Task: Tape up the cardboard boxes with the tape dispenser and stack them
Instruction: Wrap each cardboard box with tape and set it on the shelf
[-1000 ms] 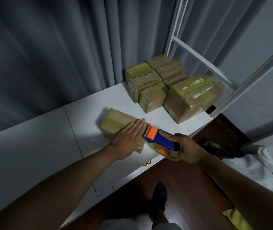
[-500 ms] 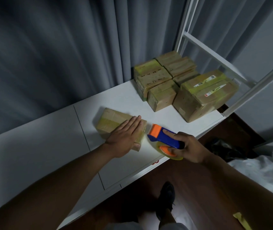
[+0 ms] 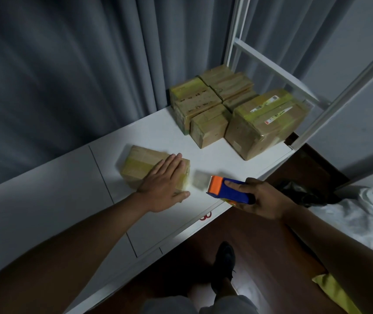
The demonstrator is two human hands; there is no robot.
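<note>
Left hand [image 3: 166, 183] flat, fingers spread, pressing box [image 3: 140, 165]; right hand [image 3: 264, 199] grips tape dispenser [image 3: 227, 189] beside it.

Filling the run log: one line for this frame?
left hand flat on small brown cardboard box | right hand holds blue-orange tape dispenser beside it

light: dim room, bright pool on white tabletop [image 3: 158, 137] | blur: curtain [image 3: 67, 64] streaked, tape strip [image 3: 200, 182] smeared | edges: wide-angle bending
</note>
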